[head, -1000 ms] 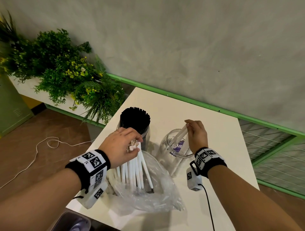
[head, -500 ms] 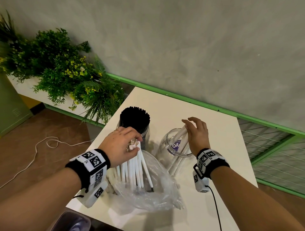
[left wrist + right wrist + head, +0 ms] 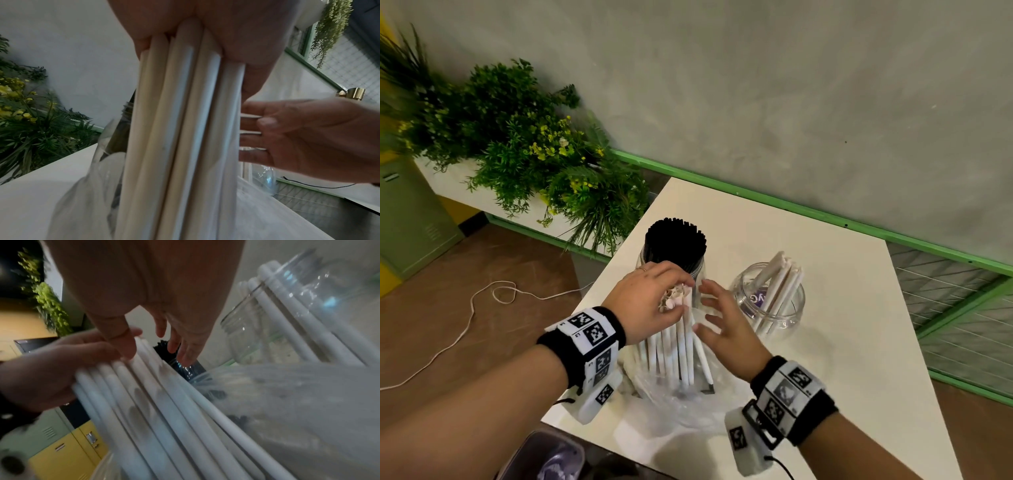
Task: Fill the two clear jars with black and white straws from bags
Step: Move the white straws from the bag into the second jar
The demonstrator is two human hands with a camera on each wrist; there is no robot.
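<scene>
Grey plaster wall and leafy plants (image 3: 524, 144) back a smooth white surface (image 3: 835, 308). At its far left a clear jar (image 3: 643, 257) stands packed with black straws (image 3: 676, 240); to the right a rounder jar (image 3: 784, 308) holds a few slanting white ones. The left hand (image 3: 647, 301) grips an upright bundle of white straws (image 3: 674, 346) rising from a crinkled clear bag (image 3: 681, 404). The right hand (image 3: 722, 329), fingers spread and empty, reaches just beside it. Slick tubes could slide loose if pinched off-centre, and the bag may snag.
</scene>
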